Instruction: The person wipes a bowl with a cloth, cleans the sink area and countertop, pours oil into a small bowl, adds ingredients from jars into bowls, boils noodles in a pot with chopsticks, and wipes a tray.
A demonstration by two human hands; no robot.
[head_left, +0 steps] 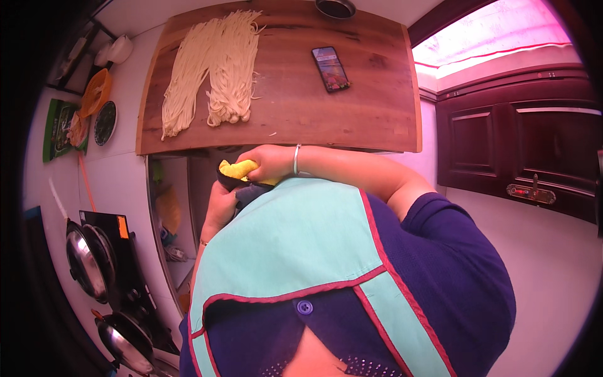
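Note:
Close in front of my apron, just below the near edge of the wooden board (295,129), both hands are together. My right hand (269,162) is closed on a bunched yellow cloth (237,168). Lower and to the left, my left hand (220,205) closes round a dark thing with a curved black edge (227,182), which the yellow cloth touches; its kind I cannot make out, as the hands and apron hide most of it. Beyond my hands, two long bundles of pale noodles (232,75) lie on the board's left half.
A phone (330,69) with a lit screen lies right of the noodles. At the board's far edge stands a dark bowl (335,7). A black stove (119,257) with lidded pans (88,261) is at the left, near an orange basket (96,92). Dark cabinet doors (521,132) stand at the right.

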